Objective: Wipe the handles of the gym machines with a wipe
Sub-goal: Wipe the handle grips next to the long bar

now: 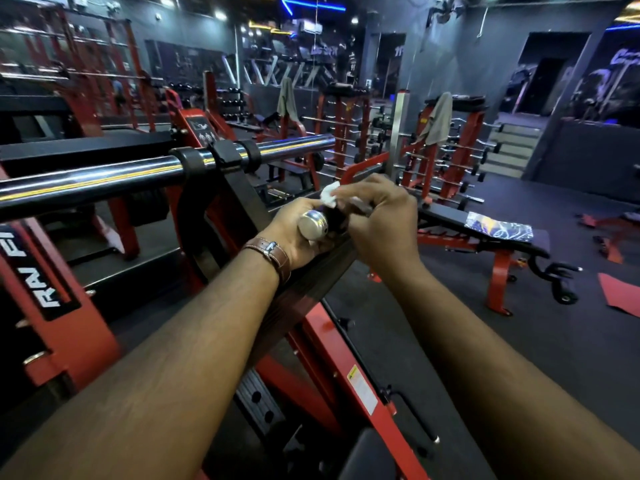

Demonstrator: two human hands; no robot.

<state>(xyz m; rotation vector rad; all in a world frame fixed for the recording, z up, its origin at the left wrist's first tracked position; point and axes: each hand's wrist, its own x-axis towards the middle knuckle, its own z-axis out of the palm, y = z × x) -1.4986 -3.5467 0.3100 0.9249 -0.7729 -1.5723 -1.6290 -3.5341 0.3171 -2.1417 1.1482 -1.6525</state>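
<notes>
A machine handle with a chrome end cap (312,223) sticks out toward me from a dark arm (311,278) of the red machine. My left hand (294,233), with a brown watch strap on the wrist, grips the handle just behind the cap. My right hand (381,220) curls over the handle's far part. A white wipe (329,195) shows between the two hands, pressed on the handle; which fingers hold it is hidden.
A chrome bar (104,178) runs across on the left. The red frame (332,344) slopes down below my arms. A red bench (485,233) with a shiny packet (498,229) stands to the right, barbell racks (446,157) behind.
</notes>
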